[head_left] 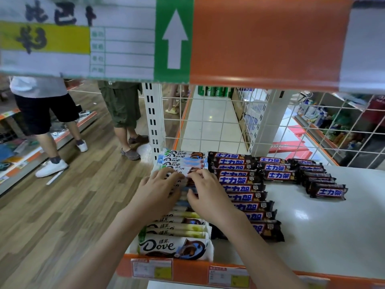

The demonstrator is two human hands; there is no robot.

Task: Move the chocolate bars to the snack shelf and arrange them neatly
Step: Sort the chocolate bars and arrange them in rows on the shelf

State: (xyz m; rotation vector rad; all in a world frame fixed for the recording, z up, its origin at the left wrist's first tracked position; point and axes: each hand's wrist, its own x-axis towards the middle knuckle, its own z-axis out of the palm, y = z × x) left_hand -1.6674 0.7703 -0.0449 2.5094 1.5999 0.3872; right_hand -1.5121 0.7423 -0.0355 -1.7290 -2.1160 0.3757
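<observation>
A row of white Dove chocolate bars (pixel 175 246) runs front to back along the left edge of the white snack shelf (pixel 325 232). Both hands rest on the middle of that row. My left hand (pixel 159 188) lies on the bars with fingers spread. My right hand (pixel 205 191) pinches the end of a Dove bar (pixel 188 176) beside it. To the right lies a long row of dark Snickers bars (pixel 242 188), then a short row (pixel 278 170) and another row (pixel 321 181) further right.
An upper shelf edge with a price label (pixel 83 38) and orange strip (pixel 270 42) hangs just overhead. A white wire grid (pixel 218 122) backs the shelf. Two people (pixel 41 113) stand on the wooden floor at left. Price tags (pixel 152 268) line the front edge.
</observation>
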